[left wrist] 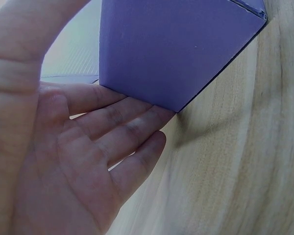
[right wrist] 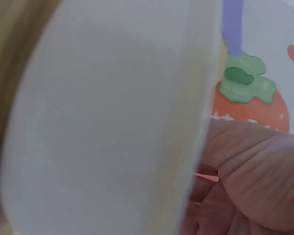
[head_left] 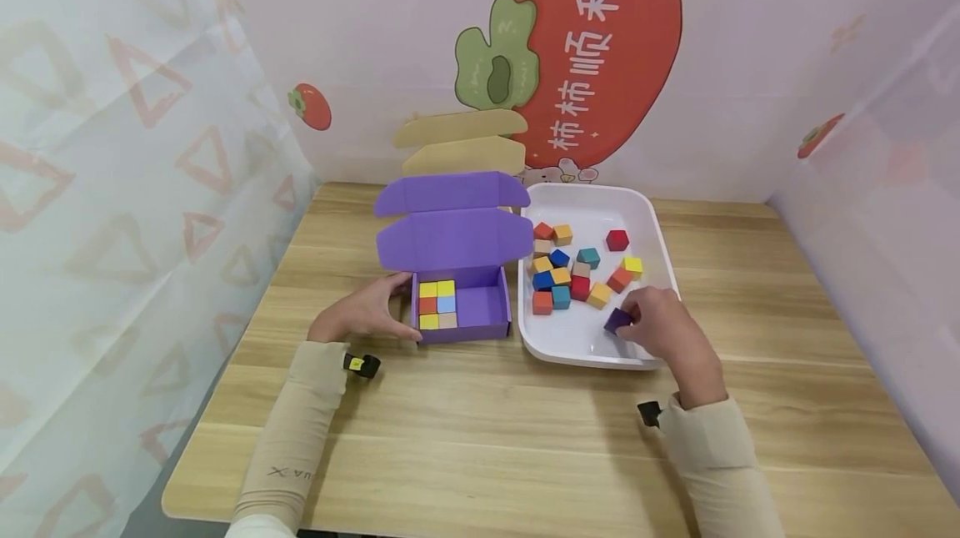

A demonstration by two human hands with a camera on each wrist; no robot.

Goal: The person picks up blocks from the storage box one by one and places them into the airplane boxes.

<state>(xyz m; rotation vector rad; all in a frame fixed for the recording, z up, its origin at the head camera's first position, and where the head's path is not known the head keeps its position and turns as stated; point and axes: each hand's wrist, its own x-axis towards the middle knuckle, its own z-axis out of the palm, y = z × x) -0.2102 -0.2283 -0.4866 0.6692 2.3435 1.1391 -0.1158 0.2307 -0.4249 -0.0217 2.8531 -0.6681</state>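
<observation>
In the head view my right hand point(head_left: 654, 319) pinches a dark purple cube point(head_left: 618, 320) over the near right part of a white tray point(head_left: 592, 346). The tray hides the fingertips in the right wrist view. An open-lidded purple box point(head_left: 483, 307) stands left of the tray, with yellow, orange, light blue and tan cubes point(head_left: 438, 304) filling its left part. My left hand point(head_left: 372, 309) touches the box's left end, thumb by the near corner. The left wrist view shows straight fingers point(left wrist: 120, 127) against the purple side. Several coloured cubes point(head_left: 561, 276) lie loose in the tray.
Behind the purple lid point(head_left: 457, 239) rise pale yellow cardboard flaps point(head_left: 465, 156). The wooden table point(head_left: 487, 438) meets a printed cloth backdrop point(head_left: 405, 46) at the rear, with cloth at both sides. The tray's left wall stands close to the box.
</observation>
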